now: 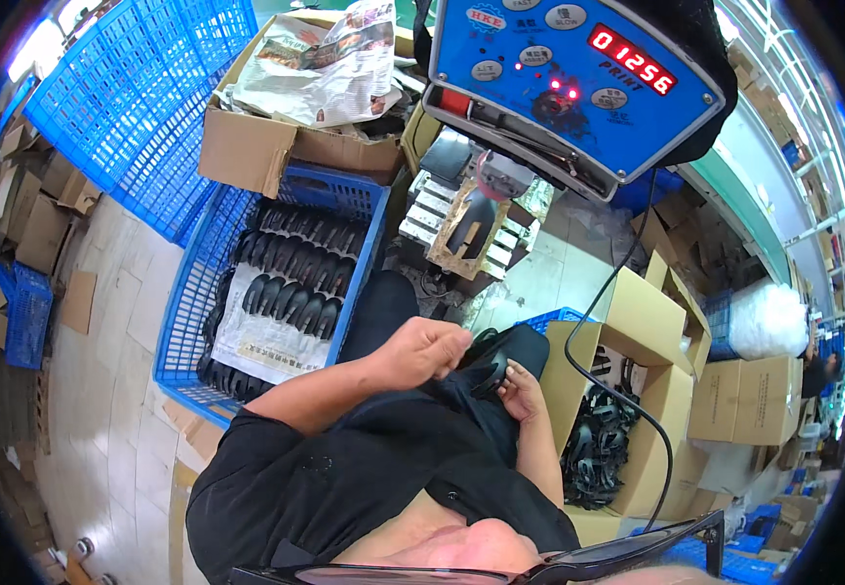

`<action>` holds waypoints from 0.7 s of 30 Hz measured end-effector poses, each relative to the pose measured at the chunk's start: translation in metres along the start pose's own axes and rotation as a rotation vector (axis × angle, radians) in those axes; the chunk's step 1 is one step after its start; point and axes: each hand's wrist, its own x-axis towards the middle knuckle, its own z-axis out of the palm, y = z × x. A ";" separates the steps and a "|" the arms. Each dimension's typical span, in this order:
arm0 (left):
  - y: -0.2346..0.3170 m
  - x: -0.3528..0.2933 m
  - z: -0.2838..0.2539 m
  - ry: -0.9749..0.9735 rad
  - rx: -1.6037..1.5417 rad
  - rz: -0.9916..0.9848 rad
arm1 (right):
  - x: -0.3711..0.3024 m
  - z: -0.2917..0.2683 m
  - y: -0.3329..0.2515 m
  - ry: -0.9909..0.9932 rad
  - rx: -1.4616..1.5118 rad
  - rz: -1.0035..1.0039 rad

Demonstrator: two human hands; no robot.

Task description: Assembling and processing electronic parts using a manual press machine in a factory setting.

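Gripping a black curved piece (491, 370) over the lap: right hand (522, 393), fingers drawn in on the piece's right-hand edge, only a narrow gap across the grip. Piece is glossy; its far end is partly lost against the dark clothing. Left hand (428, 349) is just beside it, fingers curled into a fist — can't tell if anything is inside it.

On the person's left: blue crate (180, 322) with similar black pieces (291, 302) in rows, a printed sheet (261, 336) among them. Behind it, an open carton (242, 151) with a crumpled printed bag (315, 73) on top. Taller blue crate (135, 107) stands tilted to the left of that.

Ahead: machine with a blue control panel (559, 49), red display lit. Under the panel, a pinkish pad (493, 175) over a tan-framed fixture (466, 239) — hands well apart from it.

On the right: open carton (642, 312) holding a jumbled heap of black parts (596, 444); black cable (669, 453) hangs across it.
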 end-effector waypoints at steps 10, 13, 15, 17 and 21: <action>-0.022 0.013 -0.017 0.286 0.349 0.100 | -0.005 0.005 0.002 -0.109 -0.042 -0.041; -0.008 0.030 -0.021 0.444 0.686 0.354 | -0.008 0.014 0.002 -0.075 -0.168 -0.043; -0.004 0.046 -0.032 0.461 0.802 0.391 | -0.010 0.029 0.002 0.039 -0.327 -0.020; 0.005 0.067 -0.037 0.639 1.090 0.597 | -0.011 0.039 0.002 0.044 -0.390 -0.036; 0.023 0.102 -0.042 0.733 1.290 0.573 | -0.010 0.062 -0.007 0.096 -0.527 -0.209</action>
